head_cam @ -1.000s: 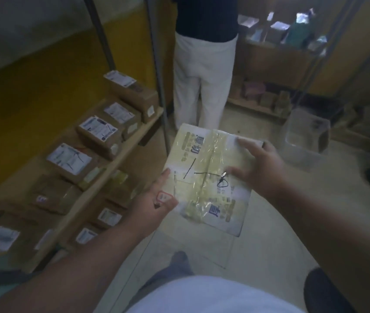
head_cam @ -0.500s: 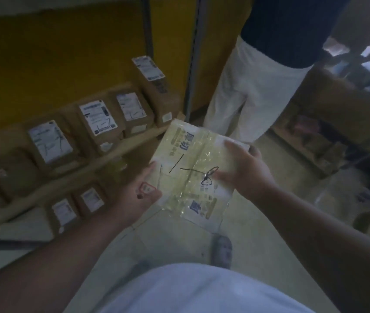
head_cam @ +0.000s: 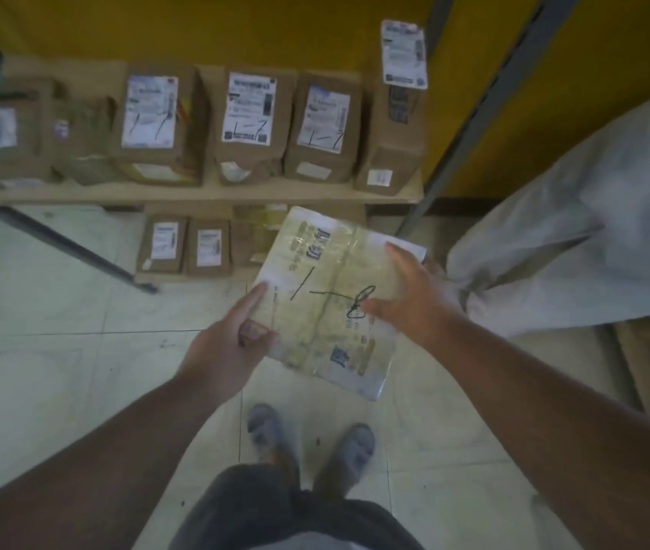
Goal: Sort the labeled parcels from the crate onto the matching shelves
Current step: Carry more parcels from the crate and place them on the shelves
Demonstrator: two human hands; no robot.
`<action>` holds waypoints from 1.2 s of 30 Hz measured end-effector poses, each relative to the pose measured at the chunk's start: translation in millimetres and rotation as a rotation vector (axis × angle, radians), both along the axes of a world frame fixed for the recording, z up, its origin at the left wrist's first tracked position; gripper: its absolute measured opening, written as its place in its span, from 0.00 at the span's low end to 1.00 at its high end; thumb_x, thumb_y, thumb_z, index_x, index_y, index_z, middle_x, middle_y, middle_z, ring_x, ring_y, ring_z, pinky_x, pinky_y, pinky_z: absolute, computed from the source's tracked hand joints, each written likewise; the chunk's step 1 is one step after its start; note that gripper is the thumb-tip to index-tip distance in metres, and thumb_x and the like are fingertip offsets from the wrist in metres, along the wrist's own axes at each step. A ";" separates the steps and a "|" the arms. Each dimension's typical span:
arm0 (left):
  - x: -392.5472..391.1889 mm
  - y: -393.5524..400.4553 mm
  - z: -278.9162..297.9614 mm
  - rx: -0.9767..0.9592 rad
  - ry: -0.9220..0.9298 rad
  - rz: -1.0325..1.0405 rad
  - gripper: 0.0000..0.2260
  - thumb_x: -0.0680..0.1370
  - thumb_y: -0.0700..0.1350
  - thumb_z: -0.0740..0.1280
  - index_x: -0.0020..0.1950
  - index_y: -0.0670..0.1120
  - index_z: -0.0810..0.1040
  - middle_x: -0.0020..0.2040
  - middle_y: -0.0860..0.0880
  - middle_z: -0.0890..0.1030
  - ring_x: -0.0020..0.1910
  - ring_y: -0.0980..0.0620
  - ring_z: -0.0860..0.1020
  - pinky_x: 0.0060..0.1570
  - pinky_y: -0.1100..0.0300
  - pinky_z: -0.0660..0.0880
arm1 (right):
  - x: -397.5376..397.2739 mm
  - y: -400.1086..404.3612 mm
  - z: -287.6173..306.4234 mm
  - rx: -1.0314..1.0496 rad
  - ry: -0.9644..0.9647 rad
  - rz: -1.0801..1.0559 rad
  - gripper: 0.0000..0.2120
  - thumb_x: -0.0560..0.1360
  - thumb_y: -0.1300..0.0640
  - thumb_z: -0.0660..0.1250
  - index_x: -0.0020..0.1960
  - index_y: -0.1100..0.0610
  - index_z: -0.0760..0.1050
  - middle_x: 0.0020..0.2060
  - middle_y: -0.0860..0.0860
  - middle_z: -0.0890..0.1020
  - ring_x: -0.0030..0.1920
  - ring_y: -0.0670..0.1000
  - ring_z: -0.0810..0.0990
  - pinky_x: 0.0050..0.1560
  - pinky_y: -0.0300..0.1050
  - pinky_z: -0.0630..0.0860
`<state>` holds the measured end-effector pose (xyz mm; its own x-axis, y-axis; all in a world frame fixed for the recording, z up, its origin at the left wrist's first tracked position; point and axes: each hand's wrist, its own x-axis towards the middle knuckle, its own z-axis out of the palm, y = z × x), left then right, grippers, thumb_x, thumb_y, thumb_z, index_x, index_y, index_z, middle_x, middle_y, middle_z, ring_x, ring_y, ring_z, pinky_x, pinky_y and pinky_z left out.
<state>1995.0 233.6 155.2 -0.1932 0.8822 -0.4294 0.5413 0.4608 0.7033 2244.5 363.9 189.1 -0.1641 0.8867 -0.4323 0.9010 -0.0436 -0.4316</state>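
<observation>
You hold the flat taped parcel point(head_cam: 331, 307) in both hands: your left hand point(head_cam: 228, 343) pinches its near-left edge, thumb on top, and your right hand point(head_cam: 414, 307) grips its right side. It hangs over the tiled floor point(head_cam: 57, 351), in front of the wooden shelf point(head_cam: 196, 194), which bears labeled cardboard boxes point(head_cam: 250, 121).

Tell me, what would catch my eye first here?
Probably the flat pale parcel wrapped in shiny tape, held over the floor by the left hand and right hand, with black pen marks across it. Behind it, brown boxes with white labels line a wooden shelf against a yellow wall.
</observation>
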 end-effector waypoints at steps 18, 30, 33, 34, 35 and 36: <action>10.5 99.9 -297.9 -0.174 -0.107 0.199 0.32 0.76 0.54 0.72 0.62 0.85 0.58 0.46 0.54 0.84 0.43 0.48 0.85 0.47 0.45 0.83 | -7.4 94.7 -301.7 -0.013 -0.020 0.041 0.40 0.71 0.40 0.74 0.77 0.45 0.61 0.73 0.54 0.65 0.66 0.54 0.73 0.51 0.40 0.67; 12.2 247.2 -379.9 -0.077 -0.186 0.270 0.37 0.75 0.46 0.75 0.76 0.66 0.60 0.66 0.44 0.75 0.52 0.46 0.80 0.44 0.55 0.80 | -41.1 219.0 -384.7 0.201 -0.083 -0.050 0.29 0.78 0.46 0.68 0.75 0.48 0.62 0.71 0.58 0.66 0.62 0.60 0.76 0.47 0.44 0.68; 12.8 261.1 -396.2 -0.065 -0.160 0.268 0.38 0.72 0.50 0.77 0.74 0.70 0.60 0.68 0.43 0.74 0.56 0.42 0.79 0.48 0.51 0.82 | -47.3 244.9 -402.2 0.229 -0.072 -0.034 0.29 0.76 0.45 0.71 0.73 0.49 0.65 0.69 0.58 0.69 0.63 0.60 0.75 0.48 0.46 0.71; 12.6 265.9 -402.0 -0.064 -0.133 0.268 0.38 0.72 0.52 0.77 0.74 0.70 0.60 0.67 0.43 0.75 0.56 0.42 0.79 0.45 0.52 0.81 | -48.2 252.3 -406.9 0.241 -0.081 -0.027 0.29 0.76 0.45 0.71 0.73 0.48 0.65 0.68 0.57 0.69 0.62 0.59 0.75 0.48 0.45 0.70; 13.3 271.0 -405.6 -0.053 -0.108 0.266 0.37 0.72 0.54 0.76 0.74 0.70 0.60 0.68 0.44 0.74 0.56 0.42 0.79 0.43 0.54 0.80 | -48.4 259.2 -410.9 0.254 -0.091 -0.022 0.29 0.75 0.45 0.71 0.73 0.48 0.66 0.68 0.57 0.69 0.61 0.59 0.76 0.46 0.44 0.69; 15.0 276.5 -408.2 -0.037 -0.091 0.258 0.37 0.72 0.54 0.76 0.75 0.70 0.59 0.69 0.44 0.74 0.57 0.42 0.78 0.43 0.55 0.79 | -48.2 265.8 -414.7 0.268 -0.097 -0.021 0.29 0.76 0.46 0.71 0.73 0.48 0.66 0.68 0.57 0.69 0.60 0.58 0.76 0.45 0.43 0.69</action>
